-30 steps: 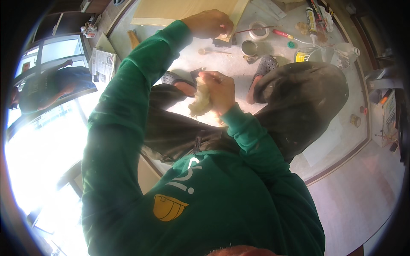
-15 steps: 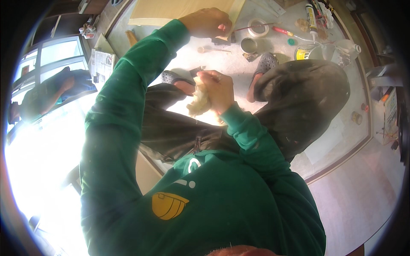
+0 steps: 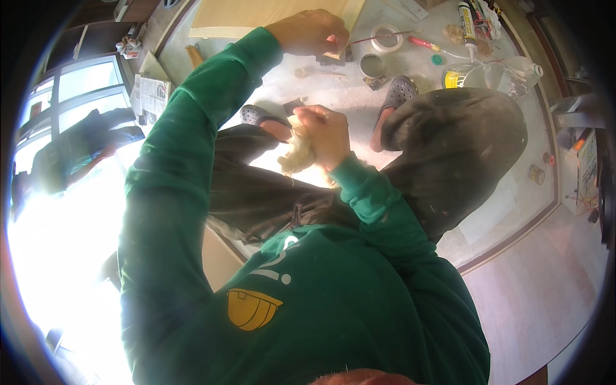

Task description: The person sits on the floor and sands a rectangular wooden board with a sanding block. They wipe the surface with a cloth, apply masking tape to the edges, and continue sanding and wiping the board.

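Observation:
My left hand (image 3: 313, 32) is raised at the corner of a pale wooden panel (image 3: 256, 16), its fingers pinched together. From them a thin reddish stick (image 3: 382, 37) runs to the right, over a roll of tape (image 3: 386, 40) on the floor; its tip by the panel is hidden. Between my knees, my right hand (image 3: 326, 136) grips a crumpled cream-coloured rag (image 3: 297, 154). Just beyond, an open round tin (image 3: 373, 65) stands on the floor near my right shoe (image 3: 400, 93).
A red-handled tool (image 3: 422, 43), a sealant tube (image 3: 468, 29), a green cap (image 3: 437, 59), a yellow-labelled tub (image 3: 455, 77) and a translucent jug (image 3: 521, 69) lie at the far right. Newspaper (image 3: 151, 96) is at the left. Another person (image 3: 70, 151) is near bright window panes.
Both my hands keep their places, with only a slight shift of the view. The rag has changed shape a little. At the left, the other person's arm and body have moved.

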The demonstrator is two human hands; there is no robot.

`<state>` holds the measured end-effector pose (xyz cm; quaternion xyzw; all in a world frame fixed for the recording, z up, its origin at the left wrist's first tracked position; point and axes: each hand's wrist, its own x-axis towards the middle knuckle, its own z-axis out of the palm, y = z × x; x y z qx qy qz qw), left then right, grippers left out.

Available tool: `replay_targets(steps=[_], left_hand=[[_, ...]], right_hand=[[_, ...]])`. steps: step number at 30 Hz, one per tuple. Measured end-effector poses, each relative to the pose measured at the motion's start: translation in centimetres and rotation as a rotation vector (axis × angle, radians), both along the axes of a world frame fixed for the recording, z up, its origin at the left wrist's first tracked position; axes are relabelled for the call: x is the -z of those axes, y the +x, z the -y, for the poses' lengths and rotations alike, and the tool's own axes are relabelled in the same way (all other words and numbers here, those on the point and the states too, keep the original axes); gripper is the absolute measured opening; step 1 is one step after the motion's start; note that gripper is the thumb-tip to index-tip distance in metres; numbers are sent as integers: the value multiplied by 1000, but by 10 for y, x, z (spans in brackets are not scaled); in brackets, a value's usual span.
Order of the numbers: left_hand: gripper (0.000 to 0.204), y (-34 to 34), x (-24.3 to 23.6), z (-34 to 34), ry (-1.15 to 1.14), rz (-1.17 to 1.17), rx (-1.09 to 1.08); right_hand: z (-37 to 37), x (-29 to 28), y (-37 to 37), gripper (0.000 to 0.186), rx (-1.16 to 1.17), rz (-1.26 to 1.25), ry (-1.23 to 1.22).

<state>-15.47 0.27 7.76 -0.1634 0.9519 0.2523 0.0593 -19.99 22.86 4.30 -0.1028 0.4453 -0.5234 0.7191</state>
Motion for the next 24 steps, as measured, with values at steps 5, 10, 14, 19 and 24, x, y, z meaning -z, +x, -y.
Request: replay_targets(steps=[5,10,14,19,24], left_hand=[[10,0,5,1,32,-4,-30],[10,-1,8,3,20,27,-42],[10,-3,4,0,12,22,-17],[10,-4,-1,-3,-36,34,-12],[10,-9,-8,-6,-70,89,-53]], right_hand=[[0,2,0,28,-18,-59,-21],[0,2,0,28,-26,-67,-13],[0,2,-1,28,-32,-63,-5],[1,1,0,28,-29,-61,3],[1,4,1,25,-19,-57,-2]])
